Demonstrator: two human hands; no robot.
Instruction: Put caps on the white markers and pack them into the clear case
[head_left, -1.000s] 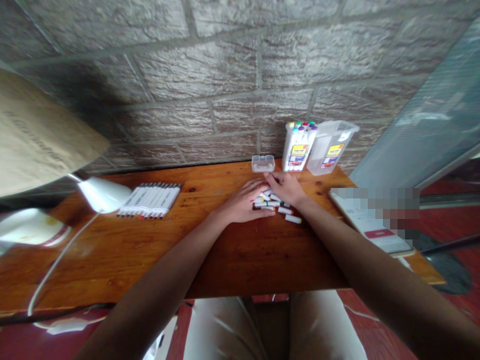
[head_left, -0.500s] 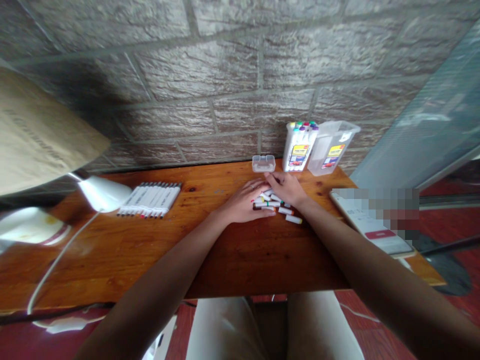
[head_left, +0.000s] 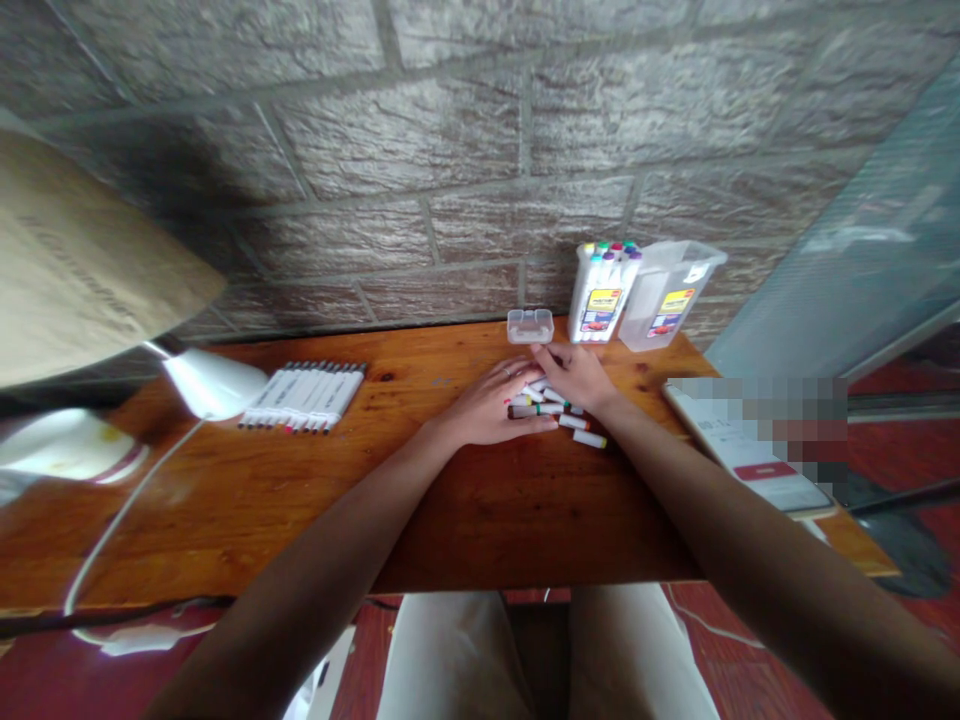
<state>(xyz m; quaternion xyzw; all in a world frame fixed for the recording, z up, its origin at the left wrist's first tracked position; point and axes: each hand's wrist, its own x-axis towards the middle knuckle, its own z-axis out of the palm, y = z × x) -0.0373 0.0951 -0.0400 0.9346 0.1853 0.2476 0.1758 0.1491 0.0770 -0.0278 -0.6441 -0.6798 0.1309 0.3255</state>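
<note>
My left hand (head_left: 487, 408) lies over a small pile of loose white markers (head_left: 551, 410) with coloured caps on the wooden desk (head_left: 420, 500); its fingers curl round one or two of them. My right hand (head_left: 574, 377) rests on the far side of the same pile, fingers bent onto the markers. One marker (head_left: 589, 438) lies a little apart at the pile's right. Behind the hands stand a clear box full of markers (head_left: 604, 290) and an empty clear box (head_left: 667, 295).
A small clear lid (head_left: 529, 326) sits by the wall. A neat row of markers (head_left: 304, 397) lies at the left, beside a white lamp (head_left: 214, 383) with its cable. A book (head_left: 750, 450) lies at the right. A brick wall backs the desk.
Both hands stay on the marker pile with only slight finger movement. The view has shifted a little.
</note>
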